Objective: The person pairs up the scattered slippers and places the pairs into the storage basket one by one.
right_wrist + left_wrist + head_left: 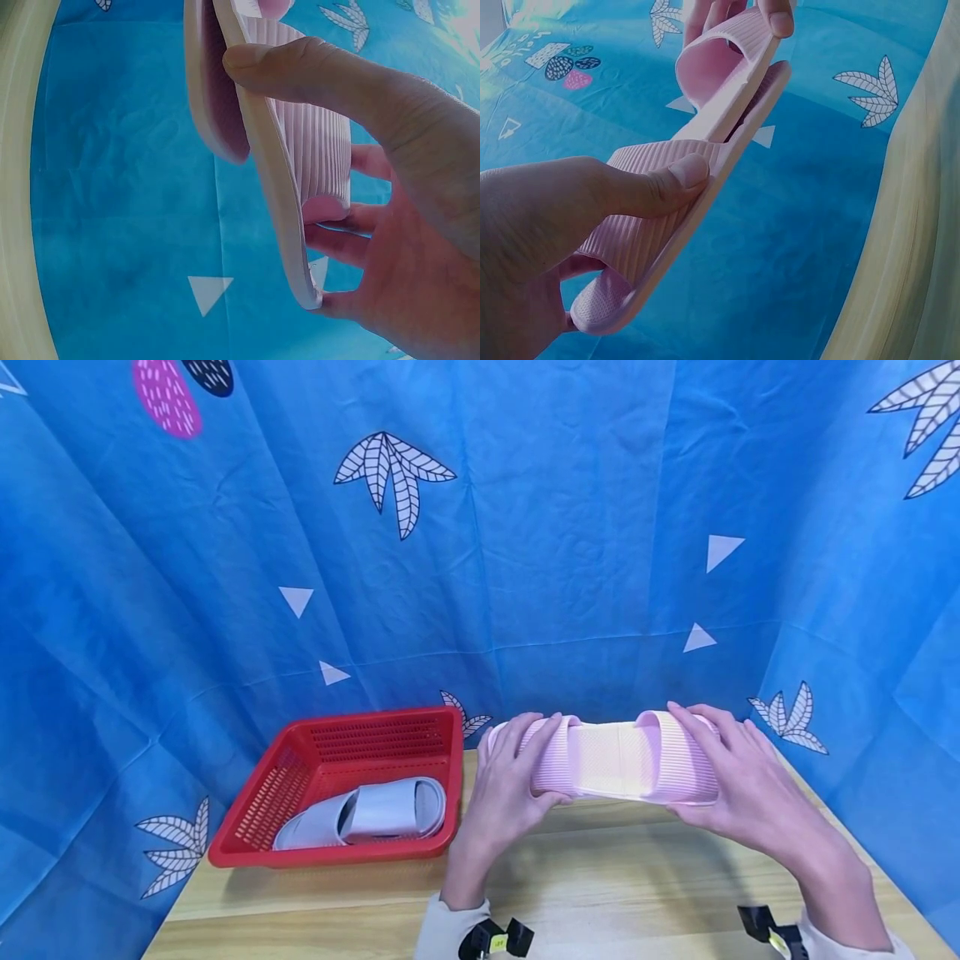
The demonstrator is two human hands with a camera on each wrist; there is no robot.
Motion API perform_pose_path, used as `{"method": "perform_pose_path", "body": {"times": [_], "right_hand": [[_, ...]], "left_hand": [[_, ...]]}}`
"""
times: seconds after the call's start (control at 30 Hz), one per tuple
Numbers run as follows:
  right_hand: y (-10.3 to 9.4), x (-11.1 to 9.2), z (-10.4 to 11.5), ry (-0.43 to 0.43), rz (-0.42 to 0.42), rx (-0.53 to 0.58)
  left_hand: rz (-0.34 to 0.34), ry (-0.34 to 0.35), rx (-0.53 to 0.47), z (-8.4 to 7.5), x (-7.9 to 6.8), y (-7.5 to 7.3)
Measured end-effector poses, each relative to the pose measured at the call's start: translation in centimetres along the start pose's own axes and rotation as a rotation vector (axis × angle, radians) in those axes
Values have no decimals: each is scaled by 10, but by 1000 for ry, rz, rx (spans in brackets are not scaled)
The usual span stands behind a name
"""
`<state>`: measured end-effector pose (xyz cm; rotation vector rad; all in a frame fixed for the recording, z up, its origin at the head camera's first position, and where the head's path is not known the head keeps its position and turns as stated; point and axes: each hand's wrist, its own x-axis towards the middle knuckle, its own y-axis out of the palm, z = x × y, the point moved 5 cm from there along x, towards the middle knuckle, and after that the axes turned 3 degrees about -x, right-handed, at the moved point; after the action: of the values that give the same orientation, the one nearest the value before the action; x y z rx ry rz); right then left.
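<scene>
Two pink slippers overlap sole to sole lengthwise above the table, their ribbed straps at opposite ends. My left hand [498, 789] grips the left pink slipper [553, 760], with the thumb across its strap [656, 240] in the left wrist view. At the other end, my right hand [742, 781] holds the right pink slipper [678, 764]. In the right wrist view its thumb presses the sole edge [262, 142], and the fingers reach round the far side. A narrow gap shows between the two soles. Part of each slipper is hidden by the hands.
A red plastic basket [330, 858] stands on the left of the wooden table [600, 877]. Inside it lie grey slippers [382, 810], one partly over the other. Behind and beside the table hangs a blue patterned cloth [562, 527].
</scene>
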<state>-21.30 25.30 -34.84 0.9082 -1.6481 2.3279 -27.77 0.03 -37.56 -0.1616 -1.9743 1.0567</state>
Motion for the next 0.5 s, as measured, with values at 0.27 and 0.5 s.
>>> {"method": "perform_pose_path", "body": {"times": [0.27,0.5], "right_hand": [[2,2,4,-30,-5,-17],[8,3,6,-20,40,19]], "left_hand": [[14,-3,-13,-1,0,1],[22,8,-13,-2,0,3]]}}
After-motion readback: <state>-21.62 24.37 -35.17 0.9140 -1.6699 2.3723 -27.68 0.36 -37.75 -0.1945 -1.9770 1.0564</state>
